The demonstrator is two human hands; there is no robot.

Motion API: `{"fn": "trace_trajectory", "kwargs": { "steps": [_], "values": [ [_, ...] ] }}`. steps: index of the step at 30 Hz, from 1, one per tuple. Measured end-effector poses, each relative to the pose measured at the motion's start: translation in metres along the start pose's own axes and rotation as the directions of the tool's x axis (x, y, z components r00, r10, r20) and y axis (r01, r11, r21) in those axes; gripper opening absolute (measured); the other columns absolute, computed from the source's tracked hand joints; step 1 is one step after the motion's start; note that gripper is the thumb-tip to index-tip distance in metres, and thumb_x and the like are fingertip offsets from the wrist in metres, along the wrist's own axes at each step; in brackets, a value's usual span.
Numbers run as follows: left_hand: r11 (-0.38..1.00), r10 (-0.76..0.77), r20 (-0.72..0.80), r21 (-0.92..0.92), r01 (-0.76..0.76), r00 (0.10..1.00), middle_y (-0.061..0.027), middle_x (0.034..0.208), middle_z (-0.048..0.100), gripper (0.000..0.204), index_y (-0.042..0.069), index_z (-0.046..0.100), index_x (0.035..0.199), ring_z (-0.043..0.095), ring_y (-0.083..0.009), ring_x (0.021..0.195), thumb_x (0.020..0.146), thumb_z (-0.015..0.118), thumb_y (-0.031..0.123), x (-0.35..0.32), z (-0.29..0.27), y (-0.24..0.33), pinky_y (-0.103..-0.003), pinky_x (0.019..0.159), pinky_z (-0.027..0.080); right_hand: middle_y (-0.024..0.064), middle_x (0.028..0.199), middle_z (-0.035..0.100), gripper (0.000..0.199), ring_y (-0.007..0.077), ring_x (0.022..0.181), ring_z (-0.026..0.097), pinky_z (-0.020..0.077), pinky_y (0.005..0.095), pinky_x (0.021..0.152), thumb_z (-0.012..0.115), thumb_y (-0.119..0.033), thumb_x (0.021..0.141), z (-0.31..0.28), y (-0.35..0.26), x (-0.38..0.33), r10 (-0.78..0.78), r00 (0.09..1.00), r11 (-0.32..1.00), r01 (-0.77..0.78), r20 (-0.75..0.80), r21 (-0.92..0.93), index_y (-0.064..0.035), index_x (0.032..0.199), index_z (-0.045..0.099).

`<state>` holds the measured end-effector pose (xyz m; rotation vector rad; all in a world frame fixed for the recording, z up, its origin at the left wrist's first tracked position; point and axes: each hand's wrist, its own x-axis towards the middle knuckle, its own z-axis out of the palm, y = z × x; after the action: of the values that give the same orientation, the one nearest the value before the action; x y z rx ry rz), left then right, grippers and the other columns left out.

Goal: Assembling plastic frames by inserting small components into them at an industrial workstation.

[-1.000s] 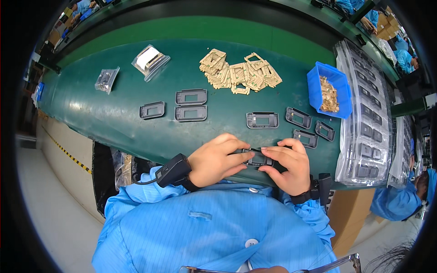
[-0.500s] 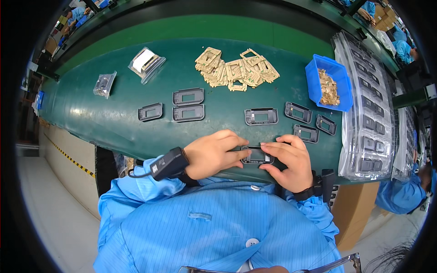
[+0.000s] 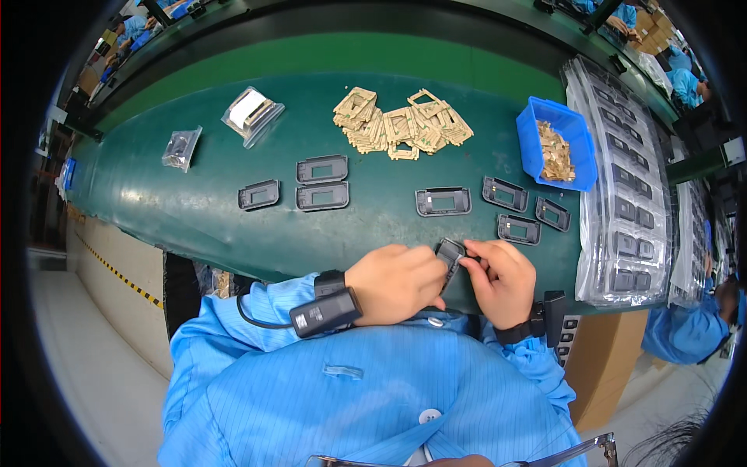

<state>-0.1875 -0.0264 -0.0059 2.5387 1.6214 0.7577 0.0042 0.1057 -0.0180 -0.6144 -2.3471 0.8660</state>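
Both of my hands meet at the near edge of the green table around one small dark plastic frame part. My left hand grips its left side, and my right hand pinches its right end with the fingertips. The part is tilted up off the table. A black device is strapped on my left wrist and a dark band on my right wrist. More dark frame parts lie flat just beyond my hands.
A heap of tan cardboard frames lies at the table's far middle. A blue bin holds tan pieces at right. Clear trays of dark parts line the right edge. Two plastic bags lie far left. Other workers in blue stand around.
The dark part lay flat between my hands earlier; now it is tipped up on edge. My hands stay at the same spot at the table's near edge.
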Motion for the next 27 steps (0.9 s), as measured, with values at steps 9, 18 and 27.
{"fn": "trace_trajectory", "kwargs": {
  "steps": [9, 18, 27],
  "values": [
    [0.780, -0.553, -0.090, -0.405, 0.476, 0.829, -0.0085, 0.090, 0.070, 0.029, 0.010, 0.074, 0.115, 0.068, -0.0260, 0.079, 0.086, 0.074, 0.009, 0.008, 0.002, -0.011, -0.037, 0.071, 0.053, 0.0051, 0.086, 0.064, 0.031, 0.0069, 0.058, 0.059, 0.0501, 0.0220, 0.053, 0.077, 0.002, 0.083, 0.013, -0.012, 0.001, 0.371, 0.927, 0.889, -0.372, 0.056, 0.267, -0.0002, 0.112, 0.069],
    [0.781, -0.603, -0.104, -0.281, 0.558, 0.791, -0.0008, 0.083, 0.071, 0.013, 0.014, 0.075, 0.093, 0.067, -0.0209, 0.072, 0.081, 0.076, 0.016, 0.025, 0.012, -0.006, -0.035, 0.062, 0.052, 0.0071, 0.077, 0.063, 0.012, 0.0161, 0.053, 0.060, 0.0465, 0.0289, 0.050, 0.075, -0.001, 0.080, 0.018, -0.020, 0.009, 0.284, 0.958, 0.959, -0.284, -0.042, 0.026, -0.0038, 0.090, 0.069],
    [0.872, -0.487, -0.158, -0.141, 0.468, 0.859, -0.0076, 0.092, 0.068, 0.017, 0.009, 0.071, 0.101, 0.066, -0.0284, 0.085, 0.084, 0.069, 0.009, 0.024, 0.015, 0.004, -0.040, 0.071, 0.053, 0.0093, 0.074, 0.064, 0.008, 0.0301, 0.062, 0.065, 0.0507, 0.0399, 0.056, 0.073, -0.010, 0.082, 0.022, -0.020, 0.009, 0.151, 0.981, 0.980, -0.164, -0.121, -0.112, -0.0073, 0.081, 0.065]
  ]
}}
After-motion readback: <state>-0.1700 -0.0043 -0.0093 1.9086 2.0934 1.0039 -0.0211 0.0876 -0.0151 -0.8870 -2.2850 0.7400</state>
